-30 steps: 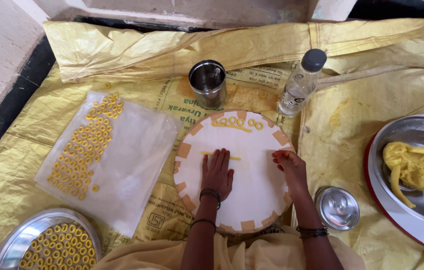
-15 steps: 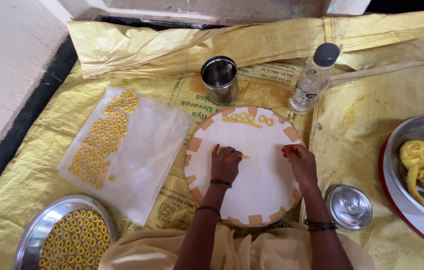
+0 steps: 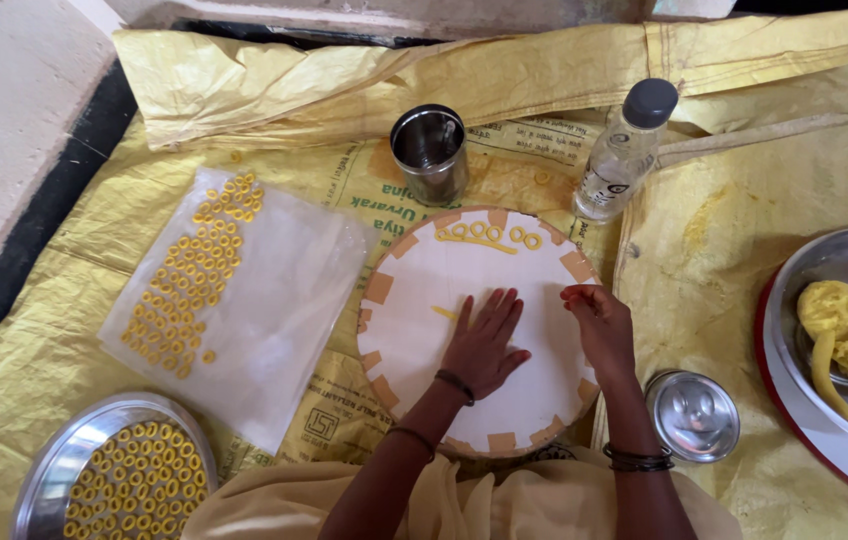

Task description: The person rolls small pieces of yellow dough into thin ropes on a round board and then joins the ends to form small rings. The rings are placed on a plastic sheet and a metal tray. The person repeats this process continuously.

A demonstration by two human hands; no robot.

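A round white board (image 3: 414,330) with tan taped edges lies in front of me. My left hand (image 3: 485,342) rests flat on it, fingers spread, over a thin yellow dough strip (image 3: 443,313). My right hand (image 3: 599,325) is at the board's right edge with fingers curled and pinched together; whether it holds dough I cannot tell. Several small yellow dough rings (image 3: 484,233) and a strip sit along the board's far edge.
A steel cup (image 3: 429,152) and a clear bottle (image 3: 624,150) stand behind the board. A plastic sheet (image 3: 274,310) with rows of rings lies left. A steel plate of rings (image 3: 119,480) is at bottom left, a small steel lid (image 3: 692,415) and a dough tray (image 3: 844,330) at right.
My left hand has slid forward on the board, flattening over the dough strip. The right hand stayed at the board's right edge. The camera view shifted slightly.
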